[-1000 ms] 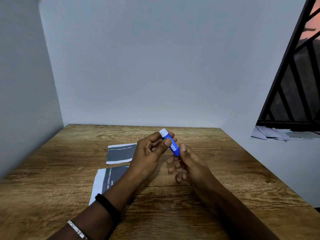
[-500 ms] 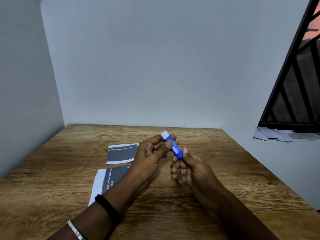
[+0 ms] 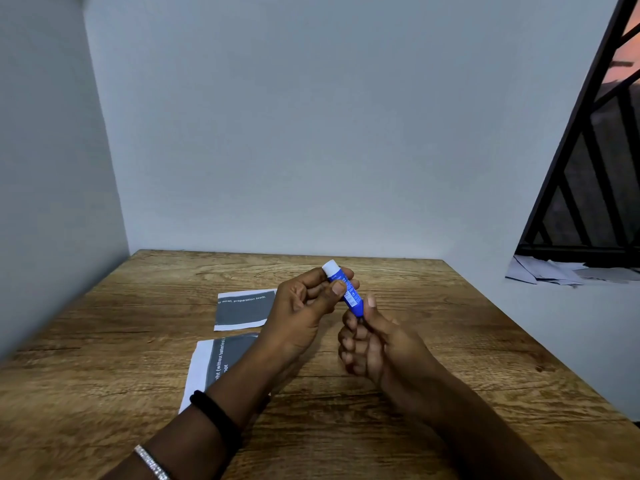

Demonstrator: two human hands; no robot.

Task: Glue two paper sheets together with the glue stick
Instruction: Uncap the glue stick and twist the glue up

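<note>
A: Where's the glue stick [image 3: 343, 289]?

B: Above the desk [image 3: 433, 341], clamped in both hands: left hand [image 3: 301, 313] near the white cap, right hand [image 3: 374, 344] at five o'clock.

A: Advice?

B: Steady the body, pull the cap straight.

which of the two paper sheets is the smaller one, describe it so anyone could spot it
On the wooden table, two grey-printed sheets lie left of the hands. The smaller sheet is the farther one, just beyond the left hand. Unlike the larger sheet, which the left forearm partly covers, it lies almost fully in view.
</note>
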